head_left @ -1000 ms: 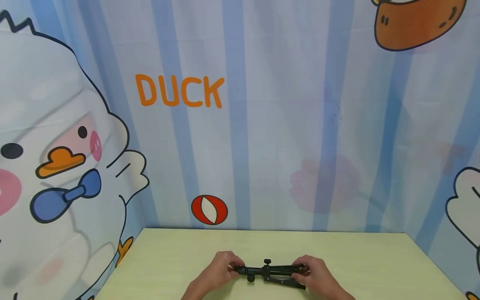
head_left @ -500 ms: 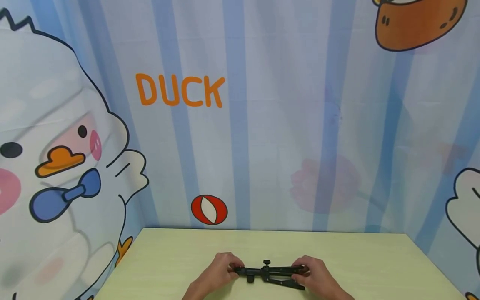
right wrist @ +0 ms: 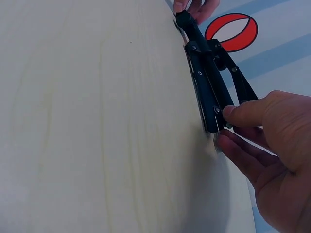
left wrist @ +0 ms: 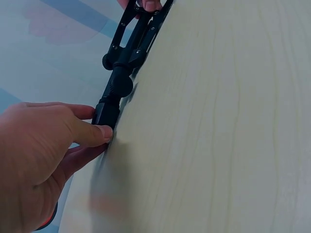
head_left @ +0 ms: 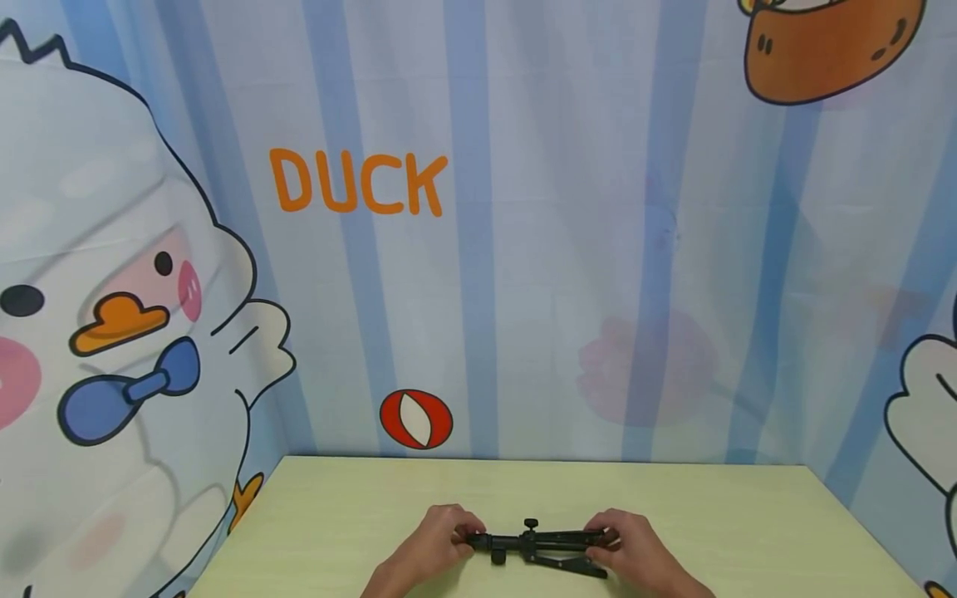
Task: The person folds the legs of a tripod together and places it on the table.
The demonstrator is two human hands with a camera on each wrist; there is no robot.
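Note:
A small black tripod [head_left: 527, 541] with its legs folded lies sideways across the front middle of the table. My left hand [head_left: 441, 538] pinches its narrow head end between thumb and fingers; in the left wrist view that thumb [left wrist: 103, 133] presses against the end of the column. Around the leg ends at the other side are the fingers of my right hand [head_left: 634, 544]. The right wrist view shows the right thumb [right wrist: 235, 113] on a leg, with fingertips under it. One leg [head_left: 571, 566] angles slightly away from the others, toward the front. Small knobs [head_left: 531, 523] stick out from the tripod's body.
The pale wood-grain table [head_left: 359, 507] extends around both hands. Behind it hangs a blue and white striped curtain [head_left: 523, 249] printed with cartoon ducks, reaching down to the table's back edge. A printed red and white ball [head_left: 416, 419] shows low on the curtain.
Both hands keep their hold on the tripod, which has stayed in nearly the same place. Only very slight shifts show.

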